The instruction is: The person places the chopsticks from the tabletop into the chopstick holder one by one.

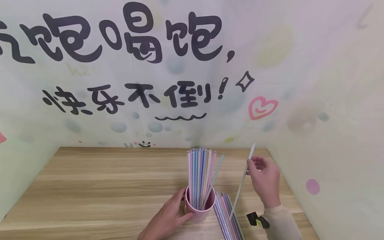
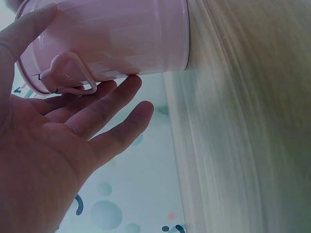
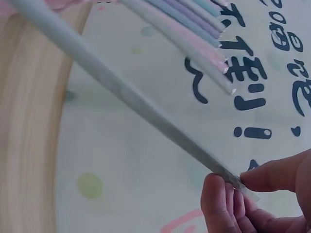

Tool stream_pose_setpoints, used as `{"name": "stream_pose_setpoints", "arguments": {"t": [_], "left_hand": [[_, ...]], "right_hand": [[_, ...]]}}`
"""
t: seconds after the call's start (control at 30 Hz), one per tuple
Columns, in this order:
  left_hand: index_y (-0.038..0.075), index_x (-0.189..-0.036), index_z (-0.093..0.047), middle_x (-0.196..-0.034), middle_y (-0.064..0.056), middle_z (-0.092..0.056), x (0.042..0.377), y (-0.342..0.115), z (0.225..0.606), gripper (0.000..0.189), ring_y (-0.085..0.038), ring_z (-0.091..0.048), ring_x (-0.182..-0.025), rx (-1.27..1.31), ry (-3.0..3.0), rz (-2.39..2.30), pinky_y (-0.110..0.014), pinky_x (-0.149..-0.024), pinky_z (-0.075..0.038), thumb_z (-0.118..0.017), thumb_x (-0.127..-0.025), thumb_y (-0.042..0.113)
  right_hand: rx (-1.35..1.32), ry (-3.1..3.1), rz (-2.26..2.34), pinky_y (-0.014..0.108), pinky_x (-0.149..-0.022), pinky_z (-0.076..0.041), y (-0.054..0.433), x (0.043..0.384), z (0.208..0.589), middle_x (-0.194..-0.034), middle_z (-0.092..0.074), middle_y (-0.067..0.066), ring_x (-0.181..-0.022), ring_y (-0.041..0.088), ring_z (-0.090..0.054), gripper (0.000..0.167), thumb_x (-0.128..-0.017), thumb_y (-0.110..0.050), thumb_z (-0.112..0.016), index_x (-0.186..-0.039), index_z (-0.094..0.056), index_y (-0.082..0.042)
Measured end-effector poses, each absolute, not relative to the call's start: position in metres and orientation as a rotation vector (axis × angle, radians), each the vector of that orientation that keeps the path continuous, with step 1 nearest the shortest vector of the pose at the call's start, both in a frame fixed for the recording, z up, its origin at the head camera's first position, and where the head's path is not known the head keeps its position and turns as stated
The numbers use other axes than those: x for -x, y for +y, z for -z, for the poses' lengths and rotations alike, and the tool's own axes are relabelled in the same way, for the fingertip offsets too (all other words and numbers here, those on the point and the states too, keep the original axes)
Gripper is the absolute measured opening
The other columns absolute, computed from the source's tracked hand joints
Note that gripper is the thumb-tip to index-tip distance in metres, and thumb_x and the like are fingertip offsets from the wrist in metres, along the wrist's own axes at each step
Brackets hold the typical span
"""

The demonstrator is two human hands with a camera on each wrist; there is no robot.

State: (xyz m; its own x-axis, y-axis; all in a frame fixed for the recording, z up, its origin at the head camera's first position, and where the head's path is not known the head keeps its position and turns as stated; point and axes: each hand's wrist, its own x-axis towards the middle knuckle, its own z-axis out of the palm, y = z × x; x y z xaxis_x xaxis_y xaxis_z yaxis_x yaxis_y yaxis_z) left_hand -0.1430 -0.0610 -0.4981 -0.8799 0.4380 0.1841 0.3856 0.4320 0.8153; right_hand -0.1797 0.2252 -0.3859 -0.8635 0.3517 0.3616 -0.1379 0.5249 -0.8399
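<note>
Above the surface point(image 1: 105, 186), your right fingers point(image 3: 216, 204) pinched a probably light, stiff straw point(image 3: 146, 110), best held near its top, while your left fingers point(image 2: 104, 104) held the cup point(image 2: 126, 39).

The cup point(image 1: 200, 217) is pink, the straws point(image 1: 196, 180) pastel, the wood-grained table point(image 1: 105, 193) light brown.

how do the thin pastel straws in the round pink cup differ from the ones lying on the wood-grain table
Pose: the standing thin pastel straws are roughly upright in the round pink cup, one leaning outward; the lying thin pastel straws are flat on the wood-grain table.
Spread: the standing straws' tops fan out; the lying straws line up side by side.
Both groups mix pale colours.
</note>
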Motion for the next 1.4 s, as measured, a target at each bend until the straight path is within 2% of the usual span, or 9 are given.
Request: {"name": "stream_pose_setpoints", "arguments": {"t": [0.27, 0.6, 0.83, 1.0, 1.13, 1.4], "left_hand": [[0.019, -0.153, -0.032, -0.146, 0.003, -0.048, 0.143, -0.060, 0.498, 0.076, -0.020, -0.048, -0.131, -0.766, 2.605, -1.473, -0.050, -0.107, -0.043, -0.071, -0.091, 0.040], [0.016, -0.153, -0.032, -0.147, 0.001, -0.048, 0.143, -0.060, 0.498, 0.076, -0.022, -0.048, -0.132, -0.761, 2.622, -1.450, -0.051, -0.107, -0.044, -0.070, -0.091, 0.041], [0.017, -0.152, -0.033, -0.145, 0.002, -0.049, 0.143, -0.060, 0.497, 0.074, -0.021, -0.048, -0.131, -0.761, 2.622, -1.451, -0.050, -0.106, -0.045, -0.070, -0.092, 0.042], [0.018, -0.152, -0.033, -0.145, 0.002, -0.049, 0.143, -0.060, 0.497, 0.075, -0.021, -0.048, -0.131, -0.760, 2.613, -1.452, -0.051, -0.106, -0.045, -0.069, -0.092, 0.043], [0.019, -0.153, -0.031, -0.147, 0.002, -0.048, 0.143, -0.060, 0.497, 0.076, -0.021, -0.047, -0.132, -0.754, 2.596, -1.462, -0.051, -0.107, -0.044, -0.069, -0.092, 0.043], [0.016, -0.152, -0.033, -0.146, 0.001, -0.049, 0.143, -0.061, 0.498, 0.076, -0.021, -0.048, -0.131, -0.749, 2.611, -1.457, -0.050, -0.107, -0.044, -0.069, -0.092, 0.045]], "right_hand": [[0.067, -2.044, -1.366, 0.022, -0.058, -0.059, 0.215, 0.189, 0.358, -0.087, -0.066, 0.021, -0.064, 0.007, -0.065, 0.013, -0.093, -0.001, -0.063, -0.098, -0.065, 0.011], [-0.027, -1.938, -1.434, 0.026, -0.061, -0.061, 0.191, 0.191, 0.337, -0.083, -0.062, 0.016, -0.065, 0.011, -0.065, 0.011, -0.093, 0.002, -0.063, -0.097, -0.062, 0.012], [-0.072, -2.040, -1.428, 0.025, -0.058, -0.060, 0.175, 0.191, 0.361, -0.082, -0.063, 0.020, -0.068, 0.015, -0.065, 0.006, -0.092, 0.006, -0.063, -0.095, -0.062, 0.012], [-0.044, -2.119, -1.420, 0.026, -0.056, -0.060, 0.166, 0.189, 0.392, -0.079, -0.064, 0.016, -0.068, 0.017, -0.064, 0.005, -0.090, 0.005, -0.064, -0.092, -0.064, 0.009], [-0.001, -2.179, -1.402, 0.024, -0.053, -0.059, 0.161, 0.185, 0.414, -0.076, -0.063, 0.011, -0.064, 0.013, -0.063, 0.004, -0.087, 0.003, -0.066, -0.088, -0.064, 0.006], [0.001, -2.257, -1.344, 0.021, -0.051, -0.055, 0.156, 0.179, 0.430, -0.074, -0.063, 0.005, -0.062, 0.011, -0.064, 0.004, -0.086, 0.000, -0.068, -0.087, -0.065, 0.002]]}}
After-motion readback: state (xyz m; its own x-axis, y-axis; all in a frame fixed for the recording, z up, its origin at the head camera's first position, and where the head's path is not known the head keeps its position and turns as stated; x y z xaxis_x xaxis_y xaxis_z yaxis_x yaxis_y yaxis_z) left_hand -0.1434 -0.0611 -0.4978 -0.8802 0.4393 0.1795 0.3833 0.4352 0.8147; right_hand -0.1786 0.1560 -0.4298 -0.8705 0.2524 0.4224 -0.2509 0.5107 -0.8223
